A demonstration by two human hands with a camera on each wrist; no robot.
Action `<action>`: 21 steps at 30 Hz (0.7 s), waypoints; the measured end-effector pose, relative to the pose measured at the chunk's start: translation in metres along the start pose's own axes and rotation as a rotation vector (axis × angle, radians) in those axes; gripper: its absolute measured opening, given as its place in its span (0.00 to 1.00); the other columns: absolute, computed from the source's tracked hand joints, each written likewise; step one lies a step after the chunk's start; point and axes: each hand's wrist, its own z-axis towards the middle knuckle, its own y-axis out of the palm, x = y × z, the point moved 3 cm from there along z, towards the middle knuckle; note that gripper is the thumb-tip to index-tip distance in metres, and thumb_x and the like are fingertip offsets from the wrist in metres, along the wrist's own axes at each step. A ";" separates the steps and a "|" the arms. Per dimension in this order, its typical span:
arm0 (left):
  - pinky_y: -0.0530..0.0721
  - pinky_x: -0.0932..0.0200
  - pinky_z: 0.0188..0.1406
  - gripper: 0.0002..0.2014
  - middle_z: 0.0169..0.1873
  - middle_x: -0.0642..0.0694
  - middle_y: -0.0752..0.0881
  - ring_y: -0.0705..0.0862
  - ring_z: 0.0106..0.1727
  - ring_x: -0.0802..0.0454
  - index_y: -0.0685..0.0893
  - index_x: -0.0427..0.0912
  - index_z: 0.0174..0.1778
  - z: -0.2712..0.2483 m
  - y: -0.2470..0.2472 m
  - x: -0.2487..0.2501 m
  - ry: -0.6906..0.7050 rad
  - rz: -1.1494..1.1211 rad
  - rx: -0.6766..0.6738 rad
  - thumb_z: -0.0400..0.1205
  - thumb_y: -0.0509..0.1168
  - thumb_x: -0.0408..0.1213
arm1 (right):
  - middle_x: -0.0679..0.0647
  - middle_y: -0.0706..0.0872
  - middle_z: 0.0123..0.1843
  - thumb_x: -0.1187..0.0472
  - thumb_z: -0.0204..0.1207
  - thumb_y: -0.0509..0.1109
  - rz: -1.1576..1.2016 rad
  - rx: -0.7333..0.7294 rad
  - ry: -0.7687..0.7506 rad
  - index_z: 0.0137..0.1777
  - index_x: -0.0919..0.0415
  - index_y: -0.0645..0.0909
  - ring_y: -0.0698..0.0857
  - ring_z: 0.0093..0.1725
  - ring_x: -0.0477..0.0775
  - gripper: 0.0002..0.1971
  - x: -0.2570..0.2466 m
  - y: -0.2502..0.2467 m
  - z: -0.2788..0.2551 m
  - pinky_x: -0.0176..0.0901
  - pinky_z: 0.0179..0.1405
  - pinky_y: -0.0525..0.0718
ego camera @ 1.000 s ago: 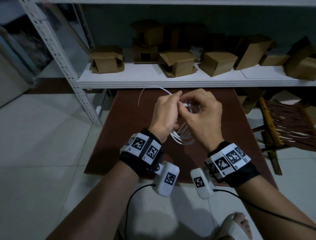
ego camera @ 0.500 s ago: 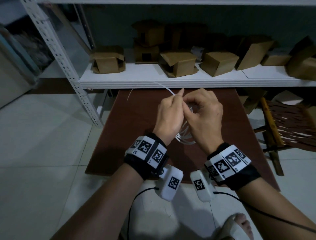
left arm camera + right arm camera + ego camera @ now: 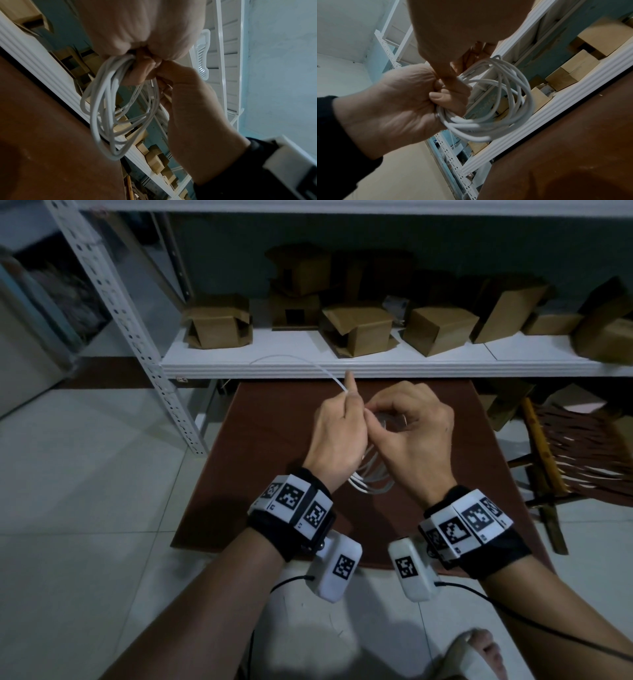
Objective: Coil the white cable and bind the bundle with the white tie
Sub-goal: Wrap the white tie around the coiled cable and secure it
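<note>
The white cable (image 3: 371, 482) is wound into a loose coil of several loops, held in the air above the brown table (image 3: 267, 474). My left hand (image 3: 352, 407) grips one side of the coil (image 3: 496, 102) in its fist. A thin white tie (image 3: 308, 364) runs out from between that hand's thumb and forefinger and arcs up and left. My right hand (image 3: 382, 414) meets it with curled fingers that pinch the coil (image 3: 109, 108) beside the left fist. Where the tie crosses the bundle is hidden between the hands.
A white shelf (image 3: 342, 368) stands just past the table and carries several cardboard boxes (image 3: 219, 323). Its perforated upright (image 3: 137, 337) slants down at the left. A dark slatted chair (image 3: 582, 446) stands to the right of the table. Pale floor tiles lie to the left.
The tie's free tail has swung upward and left, and my left forefinger has lifted straighter. Both hands stay together on the coil above the table.
</note>
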 end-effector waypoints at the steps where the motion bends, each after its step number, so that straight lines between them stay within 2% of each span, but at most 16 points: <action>1: 0.75 0.54 0.38 0.18 0.52 0.34 0.90 0.83 0.33 0.49 0.86 0.46 0.66 0.000 0.001 0.000 -0.004 -0.008 -0.003 0.94 0.50 0.41 | 0.48 0.91 0.42 0.62 0.75 0.82 0.000 -0.005 0.004 0.41 0.60 0.92 0.86 0.43 0.53 0.03 0.000 0.000 0.000 0.55 0.42 0.84; 2: 0.75 0.54 0.37 0.18 0.54 0.29 0.89 0.83 0.32 0.48 0.86 0.47 0.65 0.000 0.002 -0.001 -0.023 -0.030 -0.023 0.95 0.50 0.41 | 0.48 0.91 0.42 0.62 0.75 0.82 -0.001 -0.016 0.017 0.42 0.60 0.92 0.86 0.43 0.53 0.03 0.001 -0.001 0.000 0.54 0.42 0.84; 3: 0.74 0.56 0.32 0.18 0.55 0.29 0.90 0.80 0.27 0.52 0.86 0.47 0.67 0.001 0.004 -0.001 -0.058 -0.073 -0.062 0.95 0.50 0.42 | 0.47 0.91 0.42 0.62 0.76 0.81 0.004 -0.034 0.035 0.42 0.59 0.92 0.86 0.44 0.52 0.02 0.003 -0.002 0.001 0.55 0.43 0.84; 4: 0.71 0.58 0.26 0.19 0.48 0.34 0.92 0.75 0.22 0.56 0.83 0.47 0.75 0.001 0.005 -0.002 -0.110 -0.132 -0.098 0.96 0.51 0.44 | 0.47 0.91 0.43 0.63 0.76 0.79 0.019 -0.055 0.056 0.43 0.59 0.92 0.86 0.45 0.52 0.02 0.004 -0.004 0.001 0.56 0.45 0.84; 5: 0.67 0.60 0.22 0.20 0.34 0.41 0.87 0.70 0.20 0.58 0.82 0.46 0.78 0.003 0.004 -0.003 -0.159 -0.192 -0.123 0.96 0.53 0.47 | 0.47 0.91 0.43 0.63 0.77 0.77 0.040 -0.072 0.075 0.44 0.59 0.92 0.87 0.46 0.52 0.03 0.006 -0.005 0.002 0.57 0.47 0.84; 6: 0.64 0.61 0.20 0.20 0.25 0.48 0.77 0.66 0.18 0.59 0.84 0.41 0.71 0.005 0.003 -0.003 -0.199 -0.247 -0.145 0.95 0.55 0.50 | 0.47 0.92 0.44 0.65 0.78 0.76 0.060 -0.082 0.089 0.45 0.59 0.93 0.87 0.48 0.52 0.04 0.007 -0.007 0.002 0.57 0.49 0.84; 7: 0.62 0.61 0.19 0.19 0.21 0.51 0.70 0.64 0.18 0.58 0.85 0.40 0.57 0.007 0.001 -0.002 -0.223 -0.290 -0.164 0.94 0.58 0.53 | 0.47 0.92 0.45 0.65 0.79 0.75 0.074 -0.083 0.101 0.45 0.59 0.93 0.88 0.49 0.51 0.05 0.008 -0.008 0.003 0.56 0.50 0.85; 8: 0.61 0.62 0.20 0.18 0.20 0.52 0.67 0.61 0.18 0.57 0.82 0.43 0.49 0.008 0.000 -0.002 -0.232 -0.325 -0.177 0.93 0.59 0.54 | 0.46 0.92 0.46 0.66 0.79 0.74 0.082 -0.079 0.115 0.46 0.59 0.94 0.88 0.50 0.51 0.06 0.009 -0.010 0.004 0.55 0.52 0.85; 9: 0.60 0.61 0.21 0.16 0.20 0.52 0.65 0.60 0.19 0.56 0.82 0.46 0.49 0.008 -0.001 -0.001 -0.234 -0.351 -0.192 0.93 0.59 0.54 | 0.46 0.93 0.46 0.65 0.79 0.74 0.088 -0.069 0.133 0.46 0.58 0.94 0.89 0.51 0.50 0.07 0.010 -0.010 0.005 0.56 0.53 0.85; 10: 0.60 0.60 0.22 0.14 0.21 0.51 0.64 0.59 0.20 0.56 0.84 0.49 0.55 0.007 0.000 0.000 -0.241 -0.376 -0.215 0.93 0.58 0.53 | 0.46 0.93 0.46 0.65 0.79 0.73 0.094 -0.058 0.151 0.46 0.58 0.94 0.89 0.52 0.50 0.07 0.012 -0.010 0.005 0.57 0.54 0.86; 12: 0.60 0.60 0.22 0.21 0.22 0.51 0.63 0.59 0.19 0.57 0.85 0.49 0.70 0.006 0.001 -0.002 -0.270 -0.399 -0.264 0.93 0.52 0.53 | 0.46 0.93 0.46 0.65 0.79 0.73 0.105 -0.045 0.181 0.46 0.58 0.94 0.89 0.52 0.52 0.07 0.015 -0.010 0.005 0.61 0.54 0.86; 13: 0.61 0.61 0.21 0.25 0.22 0.51 0.64 0.59 0.18 0.58 0.85 0.47 0.72 0.007 0.001 -0.003 -0.278 -0.388 -0.279 0.94 0.49 0.55 | 0.46 0.92 0.46 0.64 0.78 0.73 0.111 -0.048 0.193 0.47 0.58 0.94 0.90 0.52 0.53 0.07 0.016 -0.010 0.005 0.63 0.53 0.86; 15: 0.61 0.63 0.20 0.30 0.23 0.50 0.66 0.60 0.17 0.60 0.85 0.46 0.66 0.007 0.002 -0.005 -0.261 -0.325 -0.298 0.93 0.45 0.63 | 0.45 0.92 0.46 0.62 0.79 0.73 0.122 -0.066 0.208 0.48 0.56 0.94 0.90 0.52 0.53 0.07 0.017 -0.010 0.007 0.63 0.53 0.87; 17: 0.63 0.63 0.20 0.36 0.28 0.47 0.71 0.63 0.17 0.60 0.81 0.47 0.63 0.007 0.003 -0.005 -0.222 -0.251 -0.318 0.89 0.41 0.72 | 0.44 0.92 0.46 0.58 0.79 0.74 0.120 -0.119 0.218 0.46 0.54 0.94 0.90 0.51 0.53 0.06 0.019 -0.009 0.008 0.65 0.53 0.86; 19: 0.66 0.62 0.21 0.40 0.33 0.49 0.74 0.66 0.18 0.62 0.77 0.46 0.67 0.007 0.005 -0.006 -0.208 -0.198 -0.324 0.85 0.38 0.76 | 0.43 0.93 0.43 0.53 0.80 0.76 0.121 -0.216 0.264 0.43 0.51 0.94 0.91 0.49 0.52 0.07 0.021 -0.006 0.007 0.66 0.52 0.86; 21: 0.67 0.61 0.22 0.41 0.37 0.51 0.74 0.69 0.21 0.62 0.75 0.47 0.72 0.007 0.006 -0.008 -0.209 -0.175 -0.323 0.84 0.38 0.76 | 0.46 0.94 0.41 0.55 0.81 0.78 0.185 -0.320 0.337 0.44 0.51 0.94 0.93 0.46 0.55 0.06 0.021 -0.002 0.005 0.65 0.51 0.88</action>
